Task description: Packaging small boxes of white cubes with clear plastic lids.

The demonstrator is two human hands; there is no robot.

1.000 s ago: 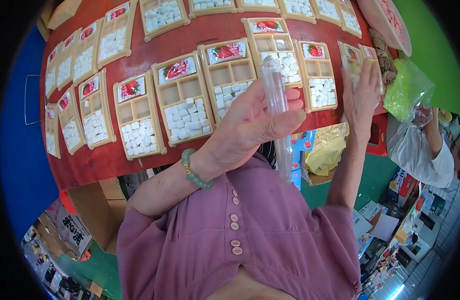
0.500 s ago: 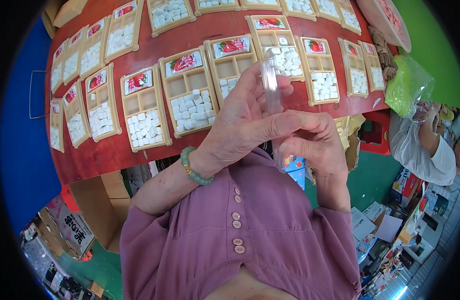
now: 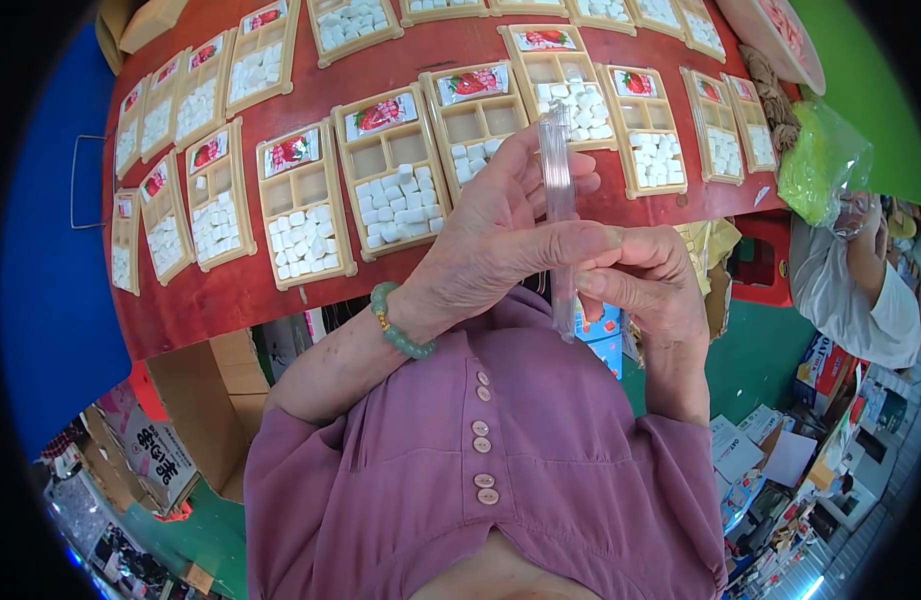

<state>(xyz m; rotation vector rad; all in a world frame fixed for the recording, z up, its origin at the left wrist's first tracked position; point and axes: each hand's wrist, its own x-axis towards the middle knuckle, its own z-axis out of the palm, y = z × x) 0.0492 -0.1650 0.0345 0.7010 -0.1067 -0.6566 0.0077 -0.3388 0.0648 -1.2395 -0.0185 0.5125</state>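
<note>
A long, narrow stack of clear plastic pieces (image 3: 558, 185) stands nearly upright before my chest. My left hand (image 3: 500, 225) is wrapped round it, the thumb crossing its front and the fingertips showing beyond. At the stack's right side my right hand (image 3: 650, 275) is closed in a pinch, thumb and forefinger meeting near the left thumb's tip. Whatever lies between those fingertips is too small to make out. Just beyond the hands lies a beige compartment tray (image 3: 392, 170) with small white pillow-shaped pieces and a strawberry-printed packet.
Similar filled trays stand in rows on the red table (image 3: 310, 95). A pale basin of pink pieces (image 3: 780, 40) and a green plastic bag (image 3: 815, 160) lie at the right. Another person's arm (image 3: 860, 260) shows there. An open cardboard box (image 3: 200, 400) sits below the table's left front.
The whole view has shifted slightly, with the table and trays a little further right and higher. My hands keep nearly the same hold on the clear plastic stack.
</note>
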